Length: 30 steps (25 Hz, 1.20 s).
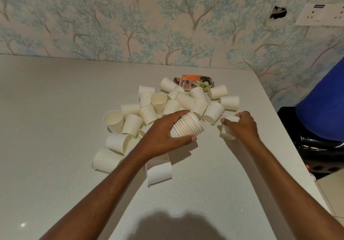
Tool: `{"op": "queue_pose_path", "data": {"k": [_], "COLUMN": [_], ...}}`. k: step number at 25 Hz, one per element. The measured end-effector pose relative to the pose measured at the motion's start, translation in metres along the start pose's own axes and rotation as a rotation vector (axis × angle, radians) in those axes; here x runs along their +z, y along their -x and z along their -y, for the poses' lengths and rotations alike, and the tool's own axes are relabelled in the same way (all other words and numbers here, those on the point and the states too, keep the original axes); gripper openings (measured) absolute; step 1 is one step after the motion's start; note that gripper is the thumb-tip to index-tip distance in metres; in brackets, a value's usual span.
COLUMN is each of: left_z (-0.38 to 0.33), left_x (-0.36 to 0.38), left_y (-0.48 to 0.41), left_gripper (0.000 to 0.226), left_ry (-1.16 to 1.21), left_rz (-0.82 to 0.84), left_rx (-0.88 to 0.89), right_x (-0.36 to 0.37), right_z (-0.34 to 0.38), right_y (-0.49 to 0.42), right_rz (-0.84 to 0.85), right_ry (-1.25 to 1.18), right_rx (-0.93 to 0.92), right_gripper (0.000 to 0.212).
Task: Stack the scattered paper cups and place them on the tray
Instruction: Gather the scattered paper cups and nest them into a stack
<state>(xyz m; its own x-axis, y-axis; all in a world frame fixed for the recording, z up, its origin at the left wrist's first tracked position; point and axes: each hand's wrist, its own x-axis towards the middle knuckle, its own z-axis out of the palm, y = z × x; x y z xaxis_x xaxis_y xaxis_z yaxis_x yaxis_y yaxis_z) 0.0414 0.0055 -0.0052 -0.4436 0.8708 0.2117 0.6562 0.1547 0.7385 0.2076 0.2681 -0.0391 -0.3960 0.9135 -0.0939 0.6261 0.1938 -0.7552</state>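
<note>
Several white paper cups (pixel 147 113) lie scattered in a heap on the white table (pixel 55 109), most on their sides. My left hand (pixel 162 137) grips a nested stack of cups (pixel 189 126), held sideways with the rims pointing right. To its right, my right hand (pixel 242 126) holds a single cup (pixel 228 128), fingers curled over its rim, a short gap from the stack's open end. A small patterned tray (pixel 195 82) with orange and a white flower sits behind the heap; loose cups lean against its front edge.
The wallpapered wall (pixel 167 25) runs close behind the tray. The table's right edge (pixel 279 118) is near my right hand, with a blue object (pixel 323 105) and a black seat (pixel 320 156) beyond it. One cup (pixel 159 172) lies under my left forearm.
</note>
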Motion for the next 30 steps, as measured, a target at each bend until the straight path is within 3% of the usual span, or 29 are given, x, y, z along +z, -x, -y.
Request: {"op": "queue_pose_path", "data": {"k": [6,12,23,30], "left_z": [-0.001,-0.006,-0.012,-0.02], "left_x": [0.0,0.007,0.012,0.015], "left_y": [0.0,-0.006,-0.013,-0.021], "left_gripper": [0.085,0.086,0.082,0.065], "left_ry": [0.004,0.004,0.028,0.068], "left_rz": [0.006,0.023,-0.079,-0.162], "left_rx": [0.0,0.001,-0.013,-0.004], "right_x": [-0.02,-0.015,0.021,0.028], "right_z": [0.014,0.048,0.075,0.072], "right_y": [0.015,0.041,0.084,0.1], "right_rz": [0.109,0.292,0.4,0.49], "right_ry": [-0.472,-0.937,-0.846,-0.74], "right_rx": [0.022,-0.036,-0.188,-0.279], "right_gripper": [0.031,0.032,0.036,0.065]}}
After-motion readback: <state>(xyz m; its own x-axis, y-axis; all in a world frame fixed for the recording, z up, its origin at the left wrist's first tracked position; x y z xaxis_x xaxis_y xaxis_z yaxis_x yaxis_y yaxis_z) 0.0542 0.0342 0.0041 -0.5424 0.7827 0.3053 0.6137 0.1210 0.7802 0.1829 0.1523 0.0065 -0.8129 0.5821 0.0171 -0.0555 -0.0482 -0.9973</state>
